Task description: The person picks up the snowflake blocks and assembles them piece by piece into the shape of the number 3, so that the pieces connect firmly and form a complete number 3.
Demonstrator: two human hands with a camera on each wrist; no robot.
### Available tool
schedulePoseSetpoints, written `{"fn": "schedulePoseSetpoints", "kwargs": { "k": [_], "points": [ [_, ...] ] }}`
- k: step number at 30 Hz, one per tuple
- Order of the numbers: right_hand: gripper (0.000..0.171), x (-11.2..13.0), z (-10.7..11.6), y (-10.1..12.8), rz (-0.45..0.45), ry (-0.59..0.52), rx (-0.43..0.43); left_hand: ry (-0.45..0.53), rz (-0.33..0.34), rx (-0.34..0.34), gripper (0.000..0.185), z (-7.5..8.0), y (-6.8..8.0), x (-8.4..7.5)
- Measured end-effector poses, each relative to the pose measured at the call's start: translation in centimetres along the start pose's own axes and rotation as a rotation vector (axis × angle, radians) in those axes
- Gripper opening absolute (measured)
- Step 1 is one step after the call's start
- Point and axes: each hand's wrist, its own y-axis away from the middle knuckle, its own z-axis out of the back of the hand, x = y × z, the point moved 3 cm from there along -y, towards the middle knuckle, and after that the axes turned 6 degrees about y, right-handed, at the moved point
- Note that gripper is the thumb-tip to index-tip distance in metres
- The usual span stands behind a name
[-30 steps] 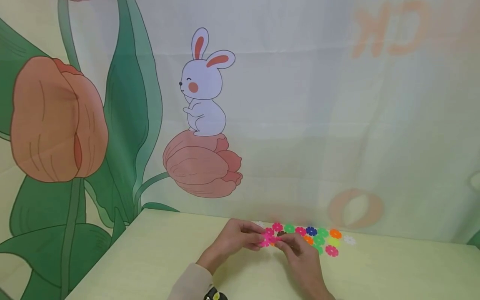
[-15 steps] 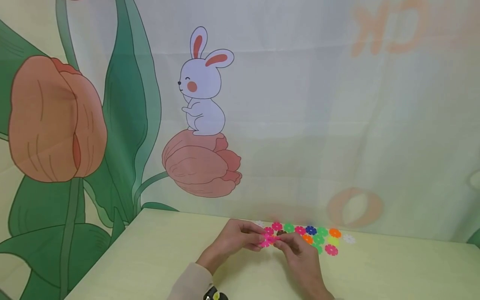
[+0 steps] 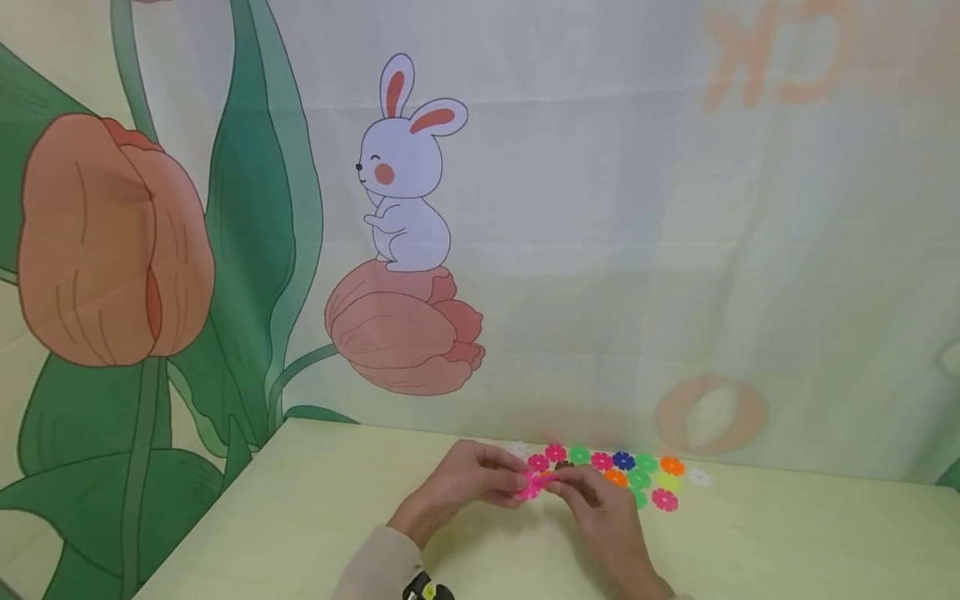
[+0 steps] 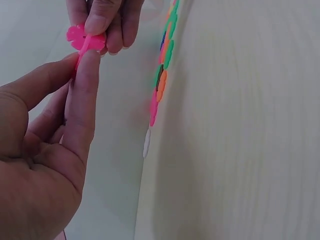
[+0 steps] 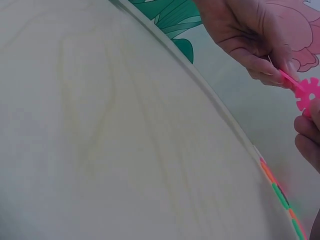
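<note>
Two pink snowflake discs meet at an angle between my hands, raised above the table. In the left wrist view, my left hand (image 4: 55, 135) pinches one pink snowflake disc (image 4: 84, 51), seen edge-on, between thumb and finger. My right hand (image 3: 603, 517) pinches the other pink snowflake disc (image 5: 309, 95), which shows its slotted rim and centre hole in the right wrist view. The discs touch edge to edge; how deep their slots interlock is too small to tell. In the head view, my left hand (image 3: 472, 475) faces the right across the discs, and the fingers partly cover them.
Several loose snowflake discs lie flat behind and right of my hands, among them a blue disc (image 3: 623, 461), an orange disc (image 3: 671, 466) and a white disc (image 3: 700, 477). The pale table (image 3: 300, 508) ends at a printed cloth backdrop (image 3: 570, 250).
The pink discs have tilted slightly between my fingertips, with small finger movements. Both hands stay in nearly the same place, and the loose discs lie as before.
</note>
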Motion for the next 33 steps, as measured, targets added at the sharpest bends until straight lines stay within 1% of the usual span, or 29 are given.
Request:
{"fn": "schedulePoseSetpoints", "kwargs": {
  "k": [2, 6, 9, 14, 18, 20, 23, 30, 33],
  "points": [
    [0.021, 0.0, 0.2, -0.2, 0.067, 0.014, 0.004, -0.011, -0.003, 0.023, 0.015, 0.0, 0.1, -0.1],
    [0.021, 0.2, 0.5, -0.7, 0.241, 0.000, 0.013, -0.029, -0.022, 0.058, 0.013, 0.0, 0.3, -0.2],
    [0.022, 0.2, 0.7, -0.9, 0.339, -0.001, 0.008, -0.049, -0.040, 0.076, 0.012, -0.1, 0.4, -0.3],
    [0.026, 0.6, 0.9, -1.3, 0.434, 0.002, 0.014, -0.071, -0.051, 0.099, 0.010, -0.1, 0.4, -0.2],
    [0.031, 0.8, 1.1, -1.7, 0.494, 0.014, 0.031, -0.068, -0.049, 0.091, 0.008, 0.0, 0.2, 0.0],
    [0.033, 0.8, 1.2, -1.9, 0.496, 0.030, 0.045, -0.059, -0.048, 0.079, 0.008, 0.1, 0.2, 0.0],
    [0.033, 0.7, 1.4, -2.4, 0.470, 0.062, 0.063, -0.048, -0.056, 0.060, 0.009, 0.2, 0.3, 0.0],
    [0.030, -0.5, 2.0, -3.8, 0.309, 0.079, 0.117, -0.023, -0.076, 0.035, 0.009, 0.5, 0.4, -0.3],
    [0.028, -1.2, 2.0, -4.3, 0.238, 0.115, 0.151, -0.016, -0.074, 0.032, 0.009, 0.6, 0.4, -0.4]
  ]
}}
